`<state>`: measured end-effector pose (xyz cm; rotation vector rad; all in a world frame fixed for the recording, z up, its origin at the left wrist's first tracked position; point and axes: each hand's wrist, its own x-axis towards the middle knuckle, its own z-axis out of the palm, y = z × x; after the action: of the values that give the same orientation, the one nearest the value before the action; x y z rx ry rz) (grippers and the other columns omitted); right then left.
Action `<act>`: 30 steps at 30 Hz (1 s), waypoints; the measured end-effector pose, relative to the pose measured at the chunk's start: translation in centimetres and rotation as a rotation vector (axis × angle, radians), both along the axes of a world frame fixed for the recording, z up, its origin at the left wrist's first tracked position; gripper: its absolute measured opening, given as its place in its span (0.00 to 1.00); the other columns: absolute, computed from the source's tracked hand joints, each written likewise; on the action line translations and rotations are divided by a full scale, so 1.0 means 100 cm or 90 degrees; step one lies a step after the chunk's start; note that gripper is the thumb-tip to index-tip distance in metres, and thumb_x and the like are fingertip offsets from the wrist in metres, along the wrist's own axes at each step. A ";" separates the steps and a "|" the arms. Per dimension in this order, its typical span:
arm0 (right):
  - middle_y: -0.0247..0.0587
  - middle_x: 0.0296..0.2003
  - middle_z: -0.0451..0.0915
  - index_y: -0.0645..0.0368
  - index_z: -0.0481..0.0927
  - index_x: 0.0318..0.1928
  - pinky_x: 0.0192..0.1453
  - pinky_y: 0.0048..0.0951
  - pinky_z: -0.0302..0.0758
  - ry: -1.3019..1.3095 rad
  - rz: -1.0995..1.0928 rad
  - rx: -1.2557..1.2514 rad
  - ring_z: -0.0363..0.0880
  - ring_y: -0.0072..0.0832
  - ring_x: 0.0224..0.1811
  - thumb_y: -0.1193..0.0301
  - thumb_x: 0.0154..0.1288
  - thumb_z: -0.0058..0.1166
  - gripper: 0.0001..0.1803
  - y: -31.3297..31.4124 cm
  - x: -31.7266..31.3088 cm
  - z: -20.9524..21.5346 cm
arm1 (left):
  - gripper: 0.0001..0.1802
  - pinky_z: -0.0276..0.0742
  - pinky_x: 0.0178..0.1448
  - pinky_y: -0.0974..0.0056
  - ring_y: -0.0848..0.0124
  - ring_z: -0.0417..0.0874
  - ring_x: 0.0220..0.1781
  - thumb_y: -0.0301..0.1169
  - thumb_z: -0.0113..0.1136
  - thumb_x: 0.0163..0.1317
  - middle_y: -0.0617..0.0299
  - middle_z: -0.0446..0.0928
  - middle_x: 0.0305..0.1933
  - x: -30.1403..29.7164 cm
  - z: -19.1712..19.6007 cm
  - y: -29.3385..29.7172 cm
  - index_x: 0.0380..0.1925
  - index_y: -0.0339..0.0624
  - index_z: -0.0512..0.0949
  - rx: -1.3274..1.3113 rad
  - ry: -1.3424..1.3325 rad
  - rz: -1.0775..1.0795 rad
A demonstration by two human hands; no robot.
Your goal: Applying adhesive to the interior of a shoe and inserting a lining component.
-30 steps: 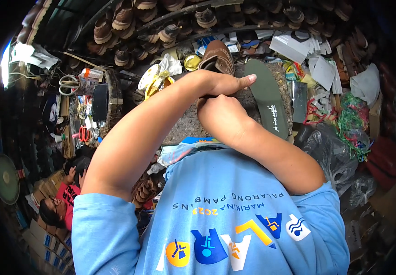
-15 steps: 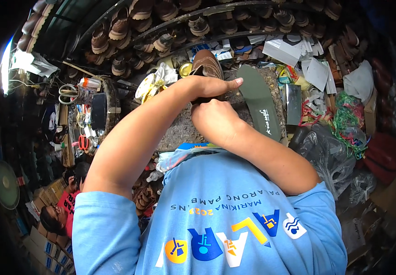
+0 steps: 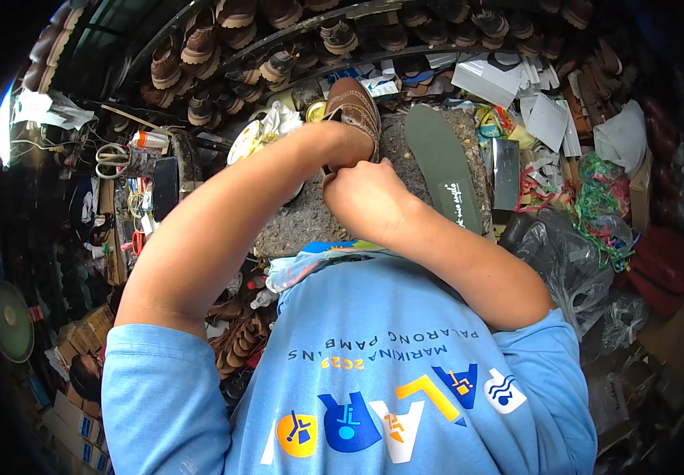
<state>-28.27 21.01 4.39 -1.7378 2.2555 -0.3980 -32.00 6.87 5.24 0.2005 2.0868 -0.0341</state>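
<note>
The left hand point(image 3: 350, 146) is curled around the near end of a brown shoe point(image 3: 355, 111), its fingers wrapped over the opening so that the heel part is hidden under them, and the right hand point(image 3: 365, 198) sits closed just at six o'clock from it, knuckles up, pressed against the same end of the shoe; what its fingertips pinch cannot be told, since they are tucked under the hand. The shoe is a brown leather lace-up with perforated brogue patterning across the upper, its toe pointing away toward twelve o'clock, standing upright on a rough, speckled grey stone work block point(image 3: 294, 226). It lies directly beyond both hands, touching them, with only its front half free of them. At three o'clock from the hands a long dark green insole point(image 3: 443, 166) lies flat on the same block, close beside the shoe but apart from it. Farther toward three o'clock are loose paper scraps point(image 3: 548, 119) and a tangle of coloured strips point(image 3: 595, 206), with a black plastic bag point(image 3: 556, 253) near four o'clock. At nine o'clock a pair of scissors point(image 3: 112, 158) hangs among tools, and across the top, at twelve o'clock, rows of brown shoes point(image 3: 199, 51) fill curved shelves.
</note>
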 end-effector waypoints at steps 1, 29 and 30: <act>0.47 0.36 0.90 0.59 0.88 0.36 0.47 0.60 0.84 -0.016 0.012 0.022 0.91 0.46 0.39 0.72 0.59 0.59 0.08 0.000 -0.001 0.002 | 0.15 0.79 0.50 0.48 0.50 0.88 0.46 0.33 0.63 0.60 0.40 0.86 0.41 -0.004 -0.003 0.006 0.41 0.33 0.87 0.000 0.006 0.003; 0.44 0.33 0.89 0.55 0.91 0.34 0.65 0.79 0.67 -0.016 0.007 0.026 0.91 0.41 0.39 0.70 0.62 0.57 0.09 0.006 0.013 -0.002 | 0.15 0.79 0.51 0.48 0.49 0.88 0.46 0.35 0.64 0.60 0.41 0.86 0.42 0.003 -0.016 0.024 0.40 0.34 0.88 0.033 0.028 0.041; 0.45 0.33 0.89 0.55 0.91 0.34 0.66 0.79 0.67 -0.022 0.002 0.011 0.91 0.42 0.39 0.70 0.62 0.57 0.09 0.006 0.011 -0.001 | 0.15 0.79 0.51 0.48 0.49 0.88 0.46 0.35 0.64 0.60 0.41 0.86 0.42 -0.004 -0.016 0.021 0.40 0.34 0.88 0.029 0.032 0.048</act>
<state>-27.14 21.58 4.25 -1.7129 2.2260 -0.4042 -32.41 8.94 3.68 0.1508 2.1450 0.0548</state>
